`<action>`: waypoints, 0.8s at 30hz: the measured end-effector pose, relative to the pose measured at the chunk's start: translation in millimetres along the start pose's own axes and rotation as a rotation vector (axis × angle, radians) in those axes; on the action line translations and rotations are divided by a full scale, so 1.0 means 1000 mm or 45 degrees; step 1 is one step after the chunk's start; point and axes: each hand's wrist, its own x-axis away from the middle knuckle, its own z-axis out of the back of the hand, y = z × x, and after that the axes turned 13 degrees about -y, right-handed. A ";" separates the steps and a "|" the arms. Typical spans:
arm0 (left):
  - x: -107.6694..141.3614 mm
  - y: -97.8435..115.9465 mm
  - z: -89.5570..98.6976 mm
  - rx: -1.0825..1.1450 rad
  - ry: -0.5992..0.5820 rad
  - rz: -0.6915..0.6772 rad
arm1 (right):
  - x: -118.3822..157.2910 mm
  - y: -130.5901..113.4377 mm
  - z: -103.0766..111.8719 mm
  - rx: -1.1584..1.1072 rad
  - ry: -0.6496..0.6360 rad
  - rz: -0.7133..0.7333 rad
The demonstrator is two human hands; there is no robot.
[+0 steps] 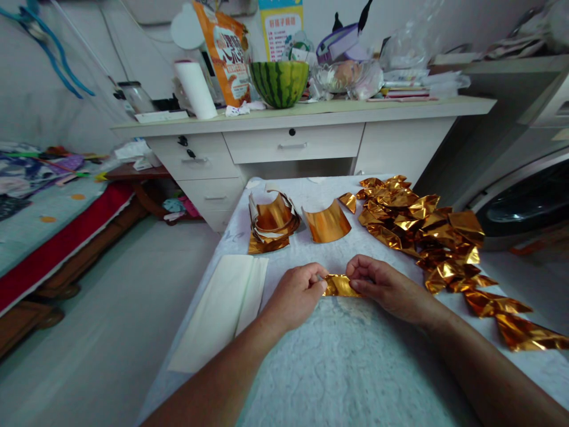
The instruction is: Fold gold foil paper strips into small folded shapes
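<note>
A small folded piece of gold foil paper [340,285] lies between my hands, low over the cloth-covered table. My left hand [299,293] pinches its left end with thumb and fingers. At its right end, my right hand [383,284] holds it with the thumb below and the fingers curled. Beyond my hands is a single curved gold sheet [329,223]. To its left stands a curled stack of gold sheets [274,218]. A large pile of folded gold foil pieces [415,222] spreads along the right side of the table.
Flat pale paper sheets [222,308] lie left of my left forearm. Behind the table, a white desk [293,141] holds a watermelon half [279,83], an orange snack bag [226,56] and a paper roll [195,89]. A front-loading washer [528,196] stands at the right.
</note>
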 end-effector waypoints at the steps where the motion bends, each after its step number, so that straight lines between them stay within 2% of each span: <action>1: 0.000 0.000 0.000 -0.012 -0.002 0.003 | 0.000 -0.001 -0.001 0.045 0.004 -0.011; 8: 0.003 0.000 0.004 -0.191 -0.080 -0.014 | 0.001 -0.003 -0.007 0.447 0.110 -0.033; 13: 0.003 0.003 0.002 -0.521 -0.004 -0.076 | -0.003 0.000 -0.013 0.813 0.251 -0.013; 18: 0.002 0.000 -0.002 -0.661 0.057 -0.034 | -0.009 -0.001 -0.024 1.141 0.384 -0.002; 20: 0.002 -0.003 -0.002 -0.643 0.103 -0.037 | -0.010 -0.003 -0.029 1.180 0.342 0.003; 24: 0.001 -0.009 0.000 -0.605 0.110 -0.090 | -0.009 -0.005 -0.036 1.045 0.179 0.053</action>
